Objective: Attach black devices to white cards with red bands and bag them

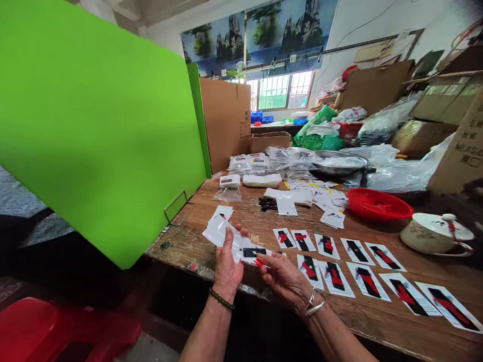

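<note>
Finished cards (362,279) are laid out on the table (377,322). Blank cards (219,232) are gripped by the left hand (226,266), and a red piece (258,262) is pinched by the right hand (283,276).

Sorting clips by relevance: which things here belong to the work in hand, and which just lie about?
In hand: left hand, card stack; right hand, red piece; filled cards in rows; black pieces.
Lying about: red bowl, lidded pot, metal basin, cardboard box.

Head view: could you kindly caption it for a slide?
Left hand holds white cards; right hand touches a red piece on them.
</note>
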